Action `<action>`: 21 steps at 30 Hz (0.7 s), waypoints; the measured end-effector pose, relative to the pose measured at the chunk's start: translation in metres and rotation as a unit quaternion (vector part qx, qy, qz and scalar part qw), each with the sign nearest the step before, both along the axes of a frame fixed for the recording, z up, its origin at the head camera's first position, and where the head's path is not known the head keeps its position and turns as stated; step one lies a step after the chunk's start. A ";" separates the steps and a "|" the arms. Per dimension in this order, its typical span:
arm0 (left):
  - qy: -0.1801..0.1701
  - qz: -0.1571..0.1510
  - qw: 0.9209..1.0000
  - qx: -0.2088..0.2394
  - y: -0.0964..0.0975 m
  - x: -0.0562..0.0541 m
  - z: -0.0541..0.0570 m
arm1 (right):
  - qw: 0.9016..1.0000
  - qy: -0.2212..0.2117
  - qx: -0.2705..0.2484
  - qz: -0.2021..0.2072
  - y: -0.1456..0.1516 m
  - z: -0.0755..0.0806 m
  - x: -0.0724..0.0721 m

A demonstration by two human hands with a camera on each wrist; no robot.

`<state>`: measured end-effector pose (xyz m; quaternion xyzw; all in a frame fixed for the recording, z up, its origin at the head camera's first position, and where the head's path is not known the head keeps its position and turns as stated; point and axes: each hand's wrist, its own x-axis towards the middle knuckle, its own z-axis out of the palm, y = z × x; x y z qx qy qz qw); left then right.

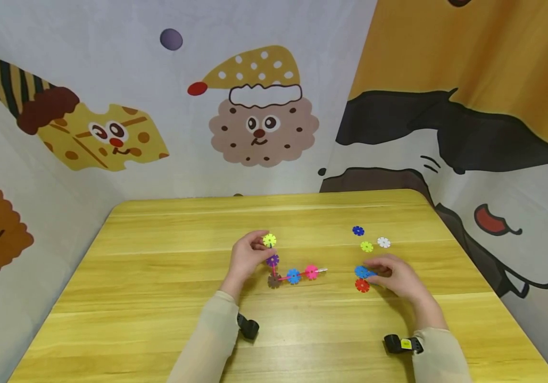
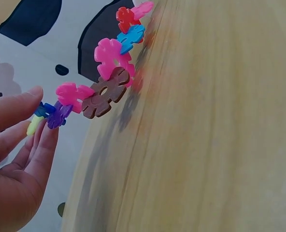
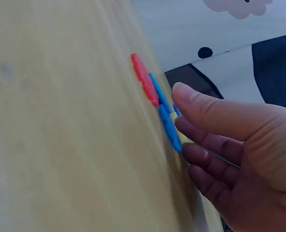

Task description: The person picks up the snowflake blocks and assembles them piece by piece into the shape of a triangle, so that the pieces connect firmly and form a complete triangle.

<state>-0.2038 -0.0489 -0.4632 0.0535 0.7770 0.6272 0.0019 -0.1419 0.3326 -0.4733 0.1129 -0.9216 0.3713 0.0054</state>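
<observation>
My left hand (image 1: 247, 258) pinches one end of a chain of interlocking plastic flower discs, at its yellow disc (image 1: 269, 240) and a small dark blue piece (image 2: 45, 109). From there the chain runs through a purple disc (image 1: 272, 259) to a brown disc (image 1: 274, 281), then bends right past a blue disc (image 1: 293, 276) to a pink disc (image 1: 311, 272). My right hand (image 1: 393, 274) reaches down over loose blue discs (image 1: 362, 272), with thumb and fingers apart and fingertips right at them. A red disc (image 1: 362, 285) lies beside these.
Behind the right hand lie a dark blue disc (image 1: 358, 231), a yellow-green disc (image 1: 367, 247) and a white disc (image 1: 383, 242). All this is on a wooden table (image 1: 159, 319), backed by a curtain (image 1: 159, 96) with cartoon prints.
</observation>
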 end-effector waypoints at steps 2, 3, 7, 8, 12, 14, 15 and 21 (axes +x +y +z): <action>-0.002 -0.001 1.000 -0.004 0.000 0.000 0.000 | 1.000 0.000 0.010 0.003 0.000 -0.002 -0.001; -0.001 -0.002 1.000 -0.004 -0.001 0.000 0.000 | 1.000 0.002 0.014 0.004 0.000 -0.003 -0.002; -0.002 -0.005 1.000 0.003 0.000 0.000 0.000 | 1.000 0.012 0.024 0.011 -0.002 -0.005 -0.007; -0.004 -0.005 1.000 0.006 0.000 0.000 0.000 | 0.999 0.016 0.026 0.012 -0.003 -0.005 -0.009; -0.004 -0.002 1.000 0.016 0.002 0.000 0.000 | 0.999 0.017 0.034 0.016 -0.005 -0.005 -0.014; -0.005 0.000 1.000 0.015 0.002 0.000 0.001 | 0.999 0.016 0.034 0.016 -0.006 -0.005 -0.015; -0.005 0.000 1.000 0.015 0.002 0.001 0.001 | 0.999 0.014 0.031 0.014 -0.006 -0.005 -0.016; -0.006 0.001 1.000 0.012 0.002 0.002 0.001 | 1.000 0.002 -0.010 -0.010 -0.009 -0.006 -0.019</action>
